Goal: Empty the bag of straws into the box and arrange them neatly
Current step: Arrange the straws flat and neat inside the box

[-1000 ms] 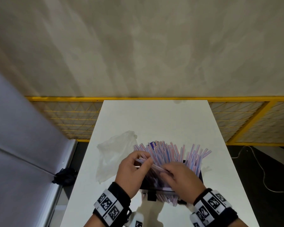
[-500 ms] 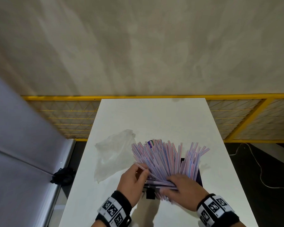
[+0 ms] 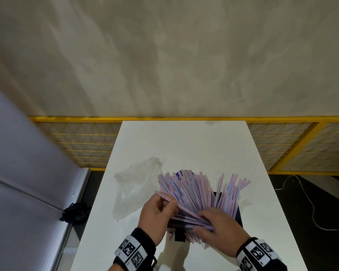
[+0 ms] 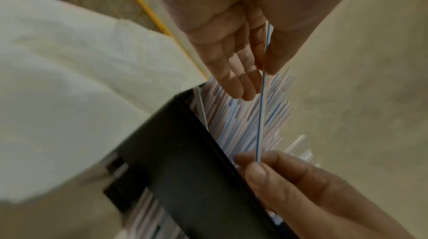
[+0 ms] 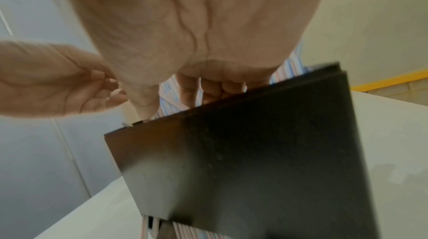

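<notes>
Several pink- and blue-striped straws (image 3: pixel 196 190) stand fanned out of a black box (image 3: pixel 240 214) on the white table (image 3: pixel 184 145). My left hand (image 3: pixel 169 202) pinches one straw (image 3: pixel 164 195) that slants across the box's left side. In the left wrist view this blue-striped straw (image 4: pixel 261 111) runs from my left hand (image 4: pixel 262 70) down to my right hand (image 4: pixel 253 162), which pinches its other end. My right hand (image 3: pixel 202 222) lies curled over the straws' near ends at the box's front wall (image 5: pixel 254 142). The empty clear bag (image 3: pixel 137 184) lies flat to the left of the box.
A yellow mesh fence (image 3: pixel 90 145) runs behind the table and past both of its sides. A black object (image 3: pixel 75 212) lies on the floor to the left, and a cable (image 3: pixel 309 208) trails on the floor to the right. Bare tabletop stretches beyond the box.
My left hand has drawn a single straw out to the left of the fan. My right hand has slid toward the box's near edge, onto the straws' lower ends.
</notes>
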Available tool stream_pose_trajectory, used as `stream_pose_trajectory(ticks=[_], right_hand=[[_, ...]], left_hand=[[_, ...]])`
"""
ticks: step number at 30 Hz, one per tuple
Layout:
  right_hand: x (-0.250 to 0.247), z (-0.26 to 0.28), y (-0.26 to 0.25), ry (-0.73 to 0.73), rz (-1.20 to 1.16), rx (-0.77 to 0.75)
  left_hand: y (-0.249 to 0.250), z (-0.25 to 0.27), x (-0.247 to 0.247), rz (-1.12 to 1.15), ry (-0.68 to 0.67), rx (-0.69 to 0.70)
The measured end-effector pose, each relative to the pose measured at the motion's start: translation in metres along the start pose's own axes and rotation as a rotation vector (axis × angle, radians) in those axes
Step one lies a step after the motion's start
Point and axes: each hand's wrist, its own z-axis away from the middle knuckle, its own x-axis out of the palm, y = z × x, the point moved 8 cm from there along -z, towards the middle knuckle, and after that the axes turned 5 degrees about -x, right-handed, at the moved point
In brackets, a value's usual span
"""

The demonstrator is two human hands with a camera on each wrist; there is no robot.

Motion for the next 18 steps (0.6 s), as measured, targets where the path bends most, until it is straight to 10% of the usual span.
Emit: stream_pose_trajectory(ticks=[8, 18], right_hand=[[-0.020, 0.003, -0.007, 0.100, 0.047, -0.053], [-0.023, 0.011, 0.009, 0.113, 0.071, 0.055]], left_hand=[[-0.011, 0.003, 0.020, 0.110, -0.044, -0.107], [-0.008, -0.004, -0.034, -0.347, 0.181, 0.045]])
